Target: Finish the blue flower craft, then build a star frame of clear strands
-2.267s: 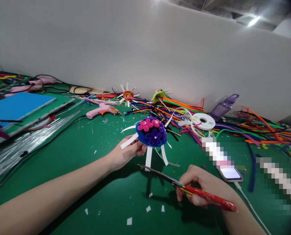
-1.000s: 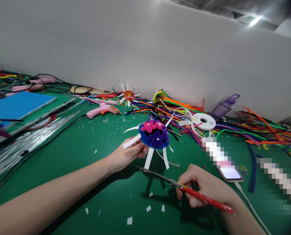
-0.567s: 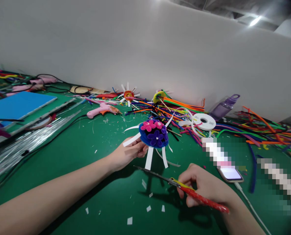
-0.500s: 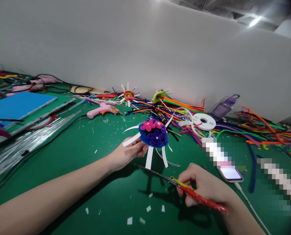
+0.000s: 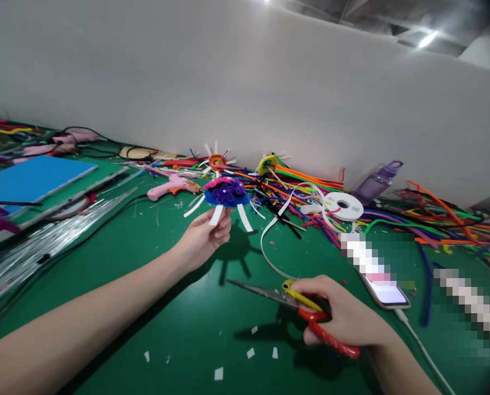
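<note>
My left hand (image 5: 207, 235) is closed beneath a blue disc with pink and purple fuzzy flowers (image 5: 226, 193), holding it above the table. White ribbon strips (image 5: 245, 217) stick out around the disc's edge. What exactly the fingers pinch under it is partly hidden. Closer to me on the right, my right hand (image 5: 331, 312) grips scissors (image 5: 306, 307) with red and yellow handles. Their blades point left, below and apart from the disc. Small cut white pieces (image 5: 250, 353) lie on the green table under the scissors.
A pink glue gun (image 5: 174, 186) rests left of the disc, its cord running toward me. Behind lie piled pipe cleaners (image 5: 310, 176) and a white ribbon spool (image 5: 343, 206). A purple bottle (image 5: 374, 184) stands tilted in view; a lit phone (image 5: 388, 293) is at right.
My left hand has carried the flowered disc left and farther away, tilting it flatter. The white strips moved away from the scissors. My right hand stays nearly in place, with the scissors turned slightly.
</note>
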Demonstrator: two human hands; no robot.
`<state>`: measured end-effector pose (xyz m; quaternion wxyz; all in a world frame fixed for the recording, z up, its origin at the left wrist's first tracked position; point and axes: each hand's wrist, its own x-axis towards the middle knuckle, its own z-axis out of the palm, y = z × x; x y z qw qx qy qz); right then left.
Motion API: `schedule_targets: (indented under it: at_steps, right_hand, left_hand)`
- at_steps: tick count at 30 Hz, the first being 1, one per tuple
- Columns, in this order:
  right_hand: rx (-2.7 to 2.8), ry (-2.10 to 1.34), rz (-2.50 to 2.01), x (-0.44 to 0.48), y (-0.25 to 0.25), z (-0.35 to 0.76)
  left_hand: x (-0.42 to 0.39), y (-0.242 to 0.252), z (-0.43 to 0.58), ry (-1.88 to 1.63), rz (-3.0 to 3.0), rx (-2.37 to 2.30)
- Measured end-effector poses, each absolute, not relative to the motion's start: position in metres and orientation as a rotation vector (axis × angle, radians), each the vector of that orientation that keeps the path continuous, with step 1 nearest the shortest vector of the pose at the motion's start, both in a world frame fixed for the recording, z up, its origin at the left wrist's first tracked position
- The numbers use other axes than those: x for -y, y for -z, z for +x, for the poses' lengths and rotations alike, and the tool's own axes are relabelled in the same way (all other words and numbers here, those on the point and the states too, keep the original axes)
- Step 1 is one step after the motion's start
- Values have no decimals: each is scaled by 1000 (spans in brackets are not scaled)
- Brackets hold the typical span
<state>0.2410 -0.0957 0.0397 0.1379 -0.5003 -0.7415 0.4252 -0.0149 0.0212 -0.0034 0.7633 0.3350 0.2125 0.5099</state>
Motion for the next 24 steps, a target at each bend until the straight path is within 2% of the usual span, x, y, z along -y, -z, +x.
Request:
schedule_targets:
  at_steps: [7, 15, 24]
  right_hand:
    - [2130, -875, -1487, 97, -33, 242]
    - [2206, 78, -1455, 87, -17, 244]
    - [2023, 570, -1353, 83, -6, 253]
  left_hand:
    - [-24, 6, -14, -1137, 698, -485]
    - [-19, 8, -11, -1097, 729, -458]
    - [-4, 2, -4, -1056, 708, -480]
